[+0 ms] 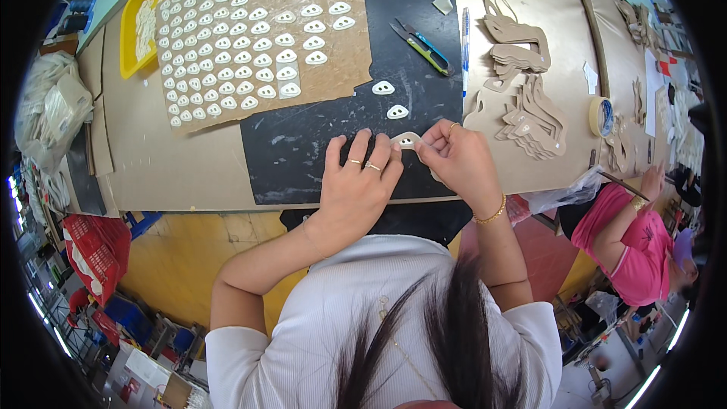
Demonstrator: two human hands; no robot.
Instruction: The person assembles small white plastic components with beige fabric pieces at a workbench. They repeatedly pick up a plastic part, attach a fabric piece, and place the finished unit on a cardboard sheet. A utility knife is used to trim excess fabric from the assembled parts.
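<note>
On the black mat (303,153) lies a small white rounded piece with two dark holes (407,142), a beige flat cut-out showing around its edge. My right hand (463,160) pinches the right edge of that cut-out between thumb and forefinger. The fingers of my left hand (356,185) are spread on the mat, with the forefinger at the piece's left side; whether it presses on it I cannot tell. Two similar white pieces, one nearer (397,112) and one farther (383,88), sit just beyond my hands.
A brown board (333,79) carries rows of white two-holed pieces. Behind it is a yellow tray (130,53). Green-and-blue thread snips (424,45) and a pen (465,53) lie ahead. Stacked beige cut-outs (534,117), a tape roll (600,117) and a hammer (594,38) are rightward. Another person (628,242) sits at right.
</note>
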